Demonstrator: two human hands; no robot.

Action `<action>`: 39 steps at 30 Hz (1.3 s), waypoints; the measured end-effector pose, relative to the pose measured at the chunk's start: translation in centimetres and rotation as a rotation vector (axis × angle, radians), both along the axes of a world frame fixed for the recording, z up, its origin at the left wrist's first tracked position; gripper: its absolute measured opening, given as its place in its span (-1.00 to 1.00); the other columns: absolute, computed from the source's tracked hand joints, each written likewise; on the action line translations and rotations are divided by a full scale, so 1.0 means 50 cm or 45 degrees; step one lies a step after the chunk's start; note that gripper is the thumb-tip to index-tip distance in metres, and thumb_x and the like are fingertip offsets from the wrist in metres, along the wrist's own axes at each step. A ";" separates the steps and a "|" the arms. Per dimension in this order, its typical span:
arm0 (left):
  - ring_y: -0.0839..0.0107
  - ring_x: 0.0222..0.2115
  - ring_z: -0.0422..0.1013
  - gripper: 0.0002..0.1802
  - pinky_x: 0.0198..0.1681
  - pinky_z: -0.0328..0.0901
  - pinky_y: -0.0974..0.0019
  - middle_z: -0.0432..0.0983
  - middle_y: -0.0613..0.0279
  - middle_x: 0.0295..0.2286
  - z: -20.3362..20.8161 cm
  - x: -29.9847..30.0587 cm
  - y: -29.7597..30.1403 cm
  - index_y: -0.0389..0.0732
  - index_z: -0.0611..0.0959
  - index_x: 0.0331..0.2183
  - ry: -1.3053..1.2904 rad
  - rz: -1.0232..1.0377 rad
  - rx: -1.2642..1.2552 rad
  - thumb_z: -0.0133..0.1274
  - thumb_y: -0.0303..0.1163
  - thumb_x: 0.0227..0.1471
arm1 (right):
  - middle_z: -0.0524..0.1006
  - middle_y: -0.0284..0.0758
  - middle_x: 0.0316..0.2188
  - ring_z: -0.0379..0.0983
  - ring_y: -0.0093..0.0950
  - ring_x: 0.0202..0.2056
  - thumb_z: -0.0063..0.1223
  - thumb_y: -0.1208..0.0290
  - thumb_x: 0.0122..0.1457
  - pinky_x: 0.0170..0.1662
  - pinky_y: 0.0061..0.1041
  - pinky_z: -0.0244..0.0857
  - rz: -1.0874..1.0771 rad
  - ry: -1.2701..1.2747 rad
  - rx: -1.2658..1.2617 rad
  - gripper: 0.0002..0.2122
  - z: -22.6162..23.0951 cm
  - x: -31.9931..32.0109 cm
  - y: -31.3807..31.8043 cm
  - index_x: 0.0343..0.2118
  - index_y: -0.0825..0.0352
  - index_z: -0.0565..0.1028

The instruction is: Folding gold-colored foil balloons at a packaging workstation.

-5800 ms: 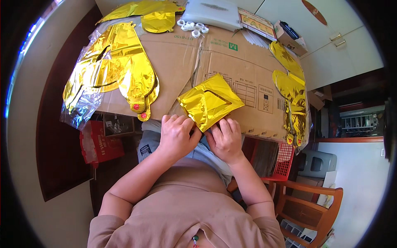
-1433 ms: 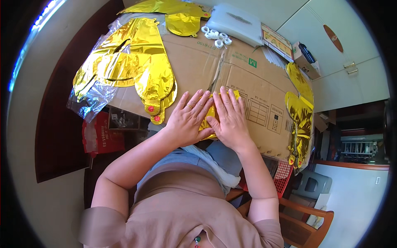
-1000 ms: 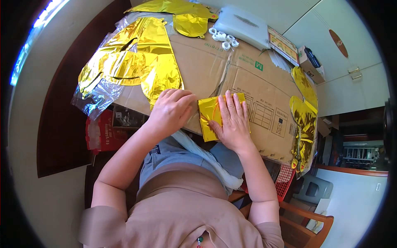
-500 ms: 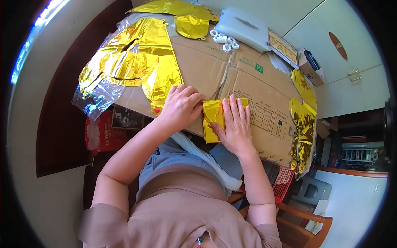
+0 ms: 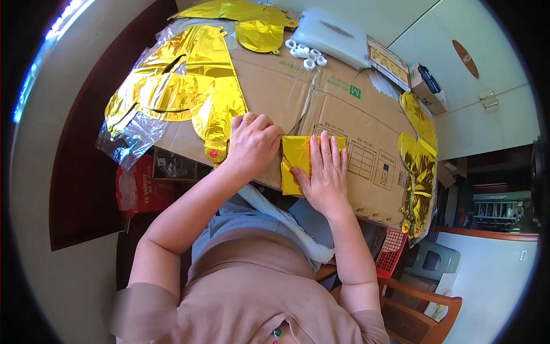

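Observation:
A gold foil balloon folded into a flat square packet [image 5: 295,153] lies near the front edge of the cardboard-covered table. My right hand [image 5: 326,166] rests flat on its right half, fingers stretched out and thumb spread to the left. Just beside the packet's left edge is my left hand [image 5: 253,142], its fingers curled in and a ring on one of them. Its fingertips are hidden, so whatever it pinches does not show. To its left lies a flat, unfolded gold foil balloon [image 5: 197,86], one end reaching close to my left wrist.
More gold foil [image 5: 263,35] lies at the far left, and another foil piece [image 5: 418,160] along the right edge. White ribbon rolls [image 5: 306,54] sit by a translucent plastic case [image 5: 335,37]. Clear plastic wrap [image 5: 129,137] hangs off the left. A wooden chair [image 5: 424,309] stands at lower right.
My left hand's fingers have curled in more tightly beside the packet. The right hand stays flat on the folded foil. The whole view has shifted slightly.

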State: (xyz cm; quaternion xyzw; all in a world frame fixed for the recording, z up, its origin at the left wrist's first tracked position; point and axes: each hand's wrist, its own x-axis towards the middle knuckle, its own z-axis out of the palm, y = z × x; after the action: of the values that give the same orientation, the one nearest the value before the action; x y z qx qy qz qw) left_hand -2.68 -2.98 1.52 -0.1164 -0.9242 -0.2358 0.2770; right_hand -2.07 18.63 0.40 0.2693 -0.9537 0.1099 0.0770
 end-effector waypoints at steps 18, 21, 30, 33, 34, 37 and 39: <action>0.19 -0.16 0.41 -0.79 -0.03 0.22 0.07 0.53 0.24 -0.28 0.014 0.004 0.012 -0.14 0.68 -0.29 0.003 -0.057 0.085 0.17 -0.41 -0.08 | 0.04 0.05 0.37 -0.08 0.04 0.38 -0.03 -0.09 0.25 0.37 0.14 -0.29 -0.038 0.004 -0.017 -0.24 0.003 0.004 -0.005 0.34 0.38 0.12; 0.06 0.01 0.37 -0.58 0.13 0.19 -0.02 0.50 0.04 -0.10 0.015 0.027 0.054 -0.26 0.60 -0.08 0.033 -0.328 0.169 0.17 -0.40 -0.05 | 0.02 0.04 0.38 -0.12 0.02 0.39 -0.07 -0.05 0.27 0.37 0.14 -0.31 -0.058 0.001 -0.008 -0.27 0.001 0.006 -0.002 0.35 0.37 0.11; -0.11 0.28 0.10 -0.27 0.35 -0.07 -0.10 0.23 -0.22 0.20 0.001 0.029 0.140 -0.37 0.35 0.21 -0.219 -0.493 -0.009 0.07 -0.12 0.14 | -0.05 0.01 0.40 -0.22 0.00 0.42 -0.09 0.09 0.27 0.38 0.14 -0.41 -0.356 -0.099 0.081 -0.30 0.009 0.005 0.025 0.38 0.35 0.03; -0.11 0.28 0.09 -0.20 0.36 -0.08 -0.10 0.21 -0.24 0.21 0.003 0.013 0.163 -0.40 0.32 0.22 -0.209 -0.502 -0.048 0.04 -0.02 0.15 | -0.06 0.01 0.41 -0.22 0.00 0.42 -0.09 0.09 0.27 0.38 0.14 -0.41 -0.359 -0.083 0.095 -0.29 0.010 0.005 0.028 0.38 0.35 0.03; -0.11 0.29 0.08 -0.18 0.36 -0.09 -0.10 0.20 -0.24 0.22 -0.005 0.010 0.169 -0.41 0.31 0.22 -0.211 -0.482 -0.072 0.01 0.02 0.15 | -0.05 0.00 0.41 -0.22 0.00 0.42 -0.09 0.08 0.27 0.38 0.14 -0.41 -0.354 -0.068 0.089 -0.30 0.006 0.006 0.029 0.38 0.36 0.04; -0.11 0.30 0.04 -0.12 0.36 -0.13 -0.11 0.17 -0.25 0.24 -0.002 0.004 0.171 -0.44 0.29 0.23 -0.258 -0.426 -0.123 -0.05 0.12 0.17 | -0.04 0.00 0.41 -0.21 0.00 0.42 -0.10 0.07 0.27 0.39 0.13 -0.41 -0.382 -0.056 0.045 -0.30 -0.002 0.003 0.032 0.37 0.36 0.07; -0.08 0.33 -0.01 -0.06 0.37 -0.18 -0.10 0.13 -0.24 0.26 -0.011 0.009 0.156 -0.46 0.28 0.23 -0.290 -0.393 -0.156 -0.12 0.21 0.18 | -0.03 -0.01 0.41 -0.18 -0.02 0.42 -0.12 0.00 0.28 0.39 0.12 -0.40 -0.389 -0.038 0.051 -0.30 -0.005 0.003 0.030 0.37 0.36 0.10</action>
State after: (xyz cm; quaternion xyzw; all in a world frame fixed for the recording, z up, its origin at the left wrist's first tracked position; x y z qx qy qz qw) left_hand -2.23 4.80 0.96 -0.2458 -0.9334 -0.2303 0.1236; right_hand -1.92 20.12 0.15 0.1210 -0.9866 0.0818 0.0732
